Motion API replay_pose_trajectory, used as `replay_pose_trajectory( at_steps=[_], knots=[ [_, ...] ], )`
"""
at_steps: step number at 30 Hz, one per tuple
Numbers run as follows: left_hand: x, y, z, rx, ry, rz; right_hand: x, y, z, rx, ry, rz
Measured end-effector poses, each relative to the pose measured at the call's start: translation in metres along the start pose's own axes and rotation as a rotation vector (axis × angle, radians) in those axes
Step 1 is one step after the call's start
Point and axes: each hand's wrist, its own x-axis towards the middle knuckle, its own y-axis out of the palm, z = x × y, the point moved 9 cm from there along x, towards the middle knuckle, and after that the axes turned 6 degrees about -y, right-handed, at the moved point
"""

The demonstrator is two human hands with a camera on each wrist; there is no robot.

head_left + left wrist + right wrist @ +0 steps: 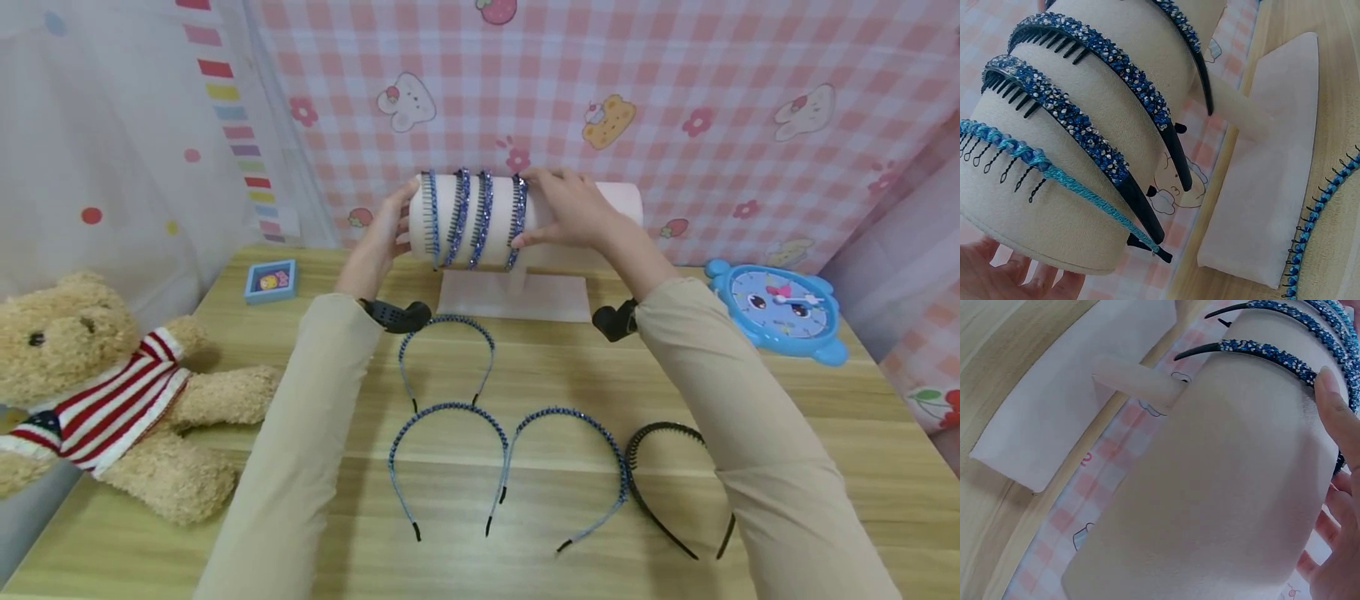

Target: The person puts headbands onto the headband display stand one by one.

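Note:
A pale roll-shaped headband stand [577, 208] stands at the back of the table on a flat base [513, 297]. Four headbands sit around its left half: a light-blue braided headband [1079, 187] nearest the left end, then blue glittering ones with black comb teeth. My left hand [378, 237] touches the roll's left end with its fingers spread. Around the rightmost glittering headband [1272, 357], my right hand [573, 208] keeps its thumb tip on the front of the band, fingers reaching behind the roll. Part of those fingers is hidden.
On the table in front lie three blue beaded headbands [450, 406] and a black headband [663, 427]. A teddy bear [127, 392] lies at left near a small blue frame [271, 282]. The blue clock [780, 304] is at right. A checked cloth [487, 92] hangs behind.

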Motion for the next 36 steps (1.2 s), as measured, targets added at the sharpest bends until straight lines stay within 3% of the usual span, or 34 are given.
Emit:
replay_pose_trajectory(
  at_steps=[6,12,28,32,36],
  knots=[
    [0.002,0.0,0.0,-0.01,0.011,-0.004,0.002,0.002,0.0,-0.009,0.017,0.006],
    [0.001,-0.002,0.001,-0.003,0.017,0.002,0.003,0.006,0.008,-0.008,-0.033,-0.013],
    [0.002,-0.003,0.005,-0.007,-0.016,-0.008,0.001,0.015,0.012,-0.003,-0.069,-0.014],
    [0.002,-0.002,0.003,-0.004,-0.012,-0.002,-0.008,0.008,0.013,0.008,-0.093,-0.101],
    [0.001,0.0,0.001,-0.001,-0.008,0.001,-0.023,-0.005,0.025,0.031,-0.195,-0.291]
  ],
)
